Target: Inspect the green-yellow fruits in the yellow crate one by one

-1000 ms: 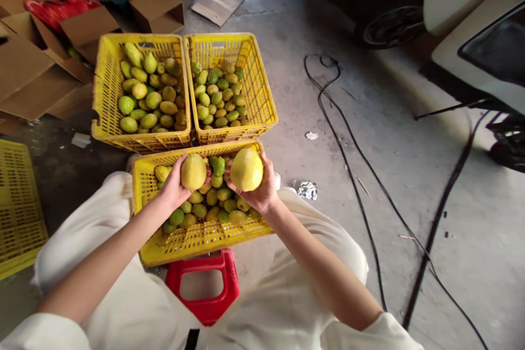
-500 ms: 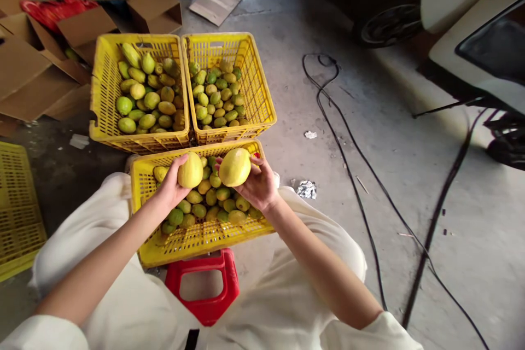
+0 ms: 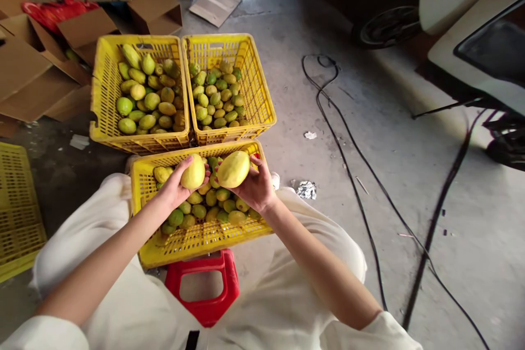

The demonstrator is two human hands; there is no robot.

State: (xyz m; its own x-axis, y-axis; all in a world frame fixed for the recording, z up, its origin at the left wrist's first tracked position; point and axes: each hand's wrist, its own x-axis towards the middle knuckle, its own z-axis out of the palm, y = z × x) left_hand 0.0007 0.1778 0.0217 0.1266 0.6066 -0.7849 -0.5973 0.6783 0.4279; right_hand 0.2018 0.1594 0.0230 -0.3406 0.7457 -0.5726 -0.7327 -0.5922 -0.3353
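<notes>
My left hand (image 3: 176, 185) is closed around a yellow lemon (image 3: 193, 172), with the thumb along its upper left side and fingertips showing past its right side. Close beside it, my right hand (image 3: 259, 186) grips a second, larger-looking yellow lemon (image 3: 233, 169), tilted up to the right. The two lemons are apart. Both hands are above a low yellow crate (image 3: 197, 246) between my knees, which holds several green and yellow lemons (image 3: 212, 213). My hands and the held lemons hide part of that load.
Behind stand two more yellow crates, left (image 3: 139, 145) and right (image 3: 262, 104), both with lemons. A red plastic piece (image 3: 232, 284) is under the near crate. Open cardboard boxes (image 3: 33, 76) lie left; black cables (image 3: 340, 142) cross the floor right, near a parked vehicle (image 3: 471, 65).
The lemon in my left hand has turned and shifted slightly right, with fingertips now showing beside it. The right hand's lemon has tilted and moved a little left.
</notes>
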